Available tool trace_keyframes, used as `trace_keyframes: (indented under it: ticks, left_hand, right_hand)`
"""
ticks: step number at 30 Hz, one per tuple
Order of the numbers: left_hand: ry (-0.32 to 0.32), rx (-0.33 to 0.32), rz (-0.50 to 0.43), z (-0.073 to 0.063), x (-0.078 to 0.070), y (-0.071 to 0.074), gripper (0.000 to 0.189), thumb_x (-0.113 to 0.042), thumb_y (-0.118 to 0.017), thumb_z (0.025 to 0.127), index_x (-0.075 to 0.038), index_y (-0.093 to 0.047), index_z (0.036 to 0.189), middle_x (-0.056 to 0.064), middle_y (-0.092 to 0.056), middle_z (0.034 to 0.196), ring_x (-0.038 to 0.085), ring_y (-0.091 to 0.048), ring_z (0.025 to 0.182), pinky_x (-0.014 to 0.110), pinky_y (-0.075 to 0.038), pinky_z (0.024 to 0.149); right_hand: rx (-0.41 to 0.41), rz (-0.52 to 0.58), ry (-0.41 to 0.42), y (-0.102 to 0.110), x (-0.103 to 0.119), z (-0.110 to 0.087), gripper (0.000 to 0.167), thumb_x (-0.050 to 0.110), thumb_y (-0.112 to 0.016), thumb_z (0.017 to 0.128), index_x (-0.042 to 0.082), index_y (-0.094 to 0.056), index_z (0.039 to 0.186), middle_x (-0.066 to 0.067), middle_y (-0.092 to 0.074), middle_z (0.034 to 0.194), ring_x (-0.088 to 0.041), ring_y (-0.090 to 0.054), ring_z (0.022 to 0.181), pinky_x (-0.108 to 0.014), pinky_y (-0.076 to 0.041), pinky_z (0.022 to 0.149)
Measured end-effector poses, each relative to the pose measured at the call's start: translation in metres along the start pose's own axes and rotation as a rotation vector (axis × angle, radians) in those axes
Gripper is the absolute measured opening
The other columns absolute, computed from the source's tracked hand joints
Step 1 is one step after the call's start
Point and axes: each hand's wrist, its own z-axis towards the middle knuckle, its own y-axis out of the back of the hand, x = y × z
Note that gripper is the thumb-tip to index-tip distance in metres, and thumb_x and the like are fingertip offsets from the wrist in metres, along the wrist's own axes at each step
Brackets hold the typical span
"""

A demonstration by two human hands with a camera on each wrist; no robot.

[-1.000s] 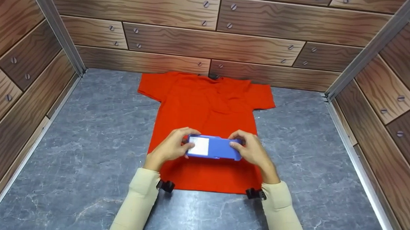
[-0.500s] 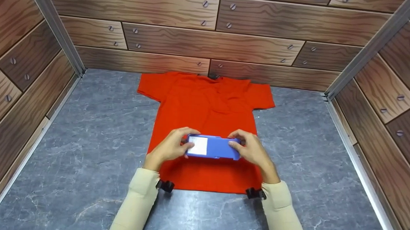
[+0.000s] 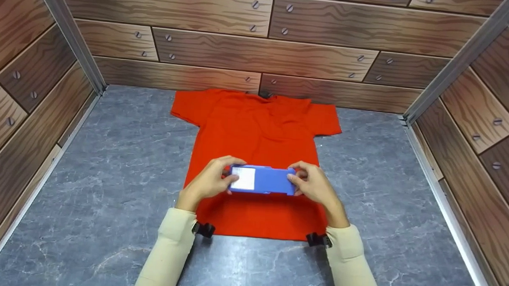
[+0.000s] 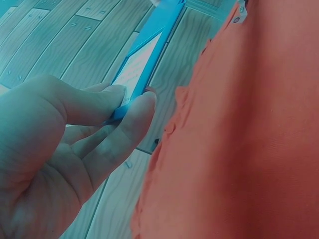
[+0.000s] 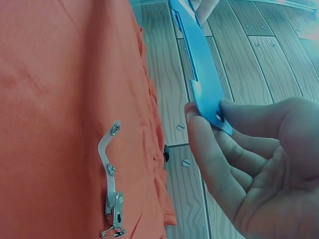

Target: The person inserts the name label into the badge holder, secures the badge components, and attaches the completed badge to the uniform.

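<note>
Fingers (image 4: 130,122) and thumbs pinched both ends of a flat, rectangular blue plastic-looking holder (image 3: 274,181), the left hand (image 3: 210,179) at its nine o'clock edge, the right hand (image 3: 316,184) at three. The holder hung above, and apart from, the lower half of a red short-sleeved cloth T-shirt (image 3: 246,144), spread on a grey marbled surface (image 3: 128,176) with its collar at twelve o'clock. The left thumb overlapped a white rectangular label (image 3: 248,178) on the holder's face. Seen from the right wrist, a pale strap with metal snaps and a clip (image 5: 111,186) showed against the shirt at nine o'clock from the hand; whether it joined anything could not be told. Gripping by the ends alone seemed a risk: one loosened pinch could tip the holder onto the cloth, while hard squeezing might bow it.
</note>
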Motion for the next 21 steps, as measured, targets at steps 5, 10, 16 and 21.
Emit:
trace_keyframes:
  ticks: [5,10,16,21]
  left_hand:
    - [-0.001,0.000,0.021,0.0006,-0.0002,-0.0002,0.037,-0.003,-0.064,0.100,-0.012,-0.065,0.135,0.010,-0.063,0.134,0.031,-0.066,0.098,0.028,-0.061,0.059]
    - [-0.005,-0.001,0.043,-0.0001,-0.0005,-0.0001,0.036,-0.003,-0.064,0.100,-0.012,-0.065,0.135,0.010,-0.063,0.134,0.031,-0.066,0.100,0.025,-0.060,0.061]
    - [-0.006,0.001,0.047,0.0000,-0.0003,-0.0008,0.037,-0.003,-0.065,0.099,-0.012,-0.065,0.135,0.009,-0.063,0.134,0.031,-0.064,0.103,0.025,-0.060,0.061]
    - [0.003,0.011,0.037,0.0005,-0.0009,-0.0024,0.037,-0.003,-0.065,0.099,-0.012,-0.065,0.135,0.010,-0.063,0.134,0.031,-0.065,0.099,0.027,-0.061,0.059]
  right_hand:
    - [0.004,-0.002,-0.012,-0.0005,0.0004,0.0003,0.025,0.006,-0.068,0.098,-0.004,-0.066,0.121,-0.014,-0.069,0.076,-0.017,-0.065,0.058,-0.049,-0.063,0.062]
    - [0.006,0.011,0.000,-0.0006,0.0009,0.0006,0.023,0.005,-0.068,0.098,-0.005,-0.066,0.119,-0.017,-0.070,0.077,-0.020,-0.066,0.058,-0.050,-0.063,0.061]
    - [0.002,0.011,0.012,-0.0019,-0.0001,0.0009,0.021,0.004,-0.068,0.098,-0.006,-0.067,0.116,-0.017,-0.070,0.076,-0.021,-0.067,0.057,-0.050,-0.062,0.060]
    - [0.006,0.010,0.031,-0.0021,0.0000,-0.0002,0.019,0.003,-0.068,0.098,-0.008,-0.066,0.114,-0.017,-0.069,0.074,-0.020,-0.067,0.057,-0.050,-0.062,0.059]
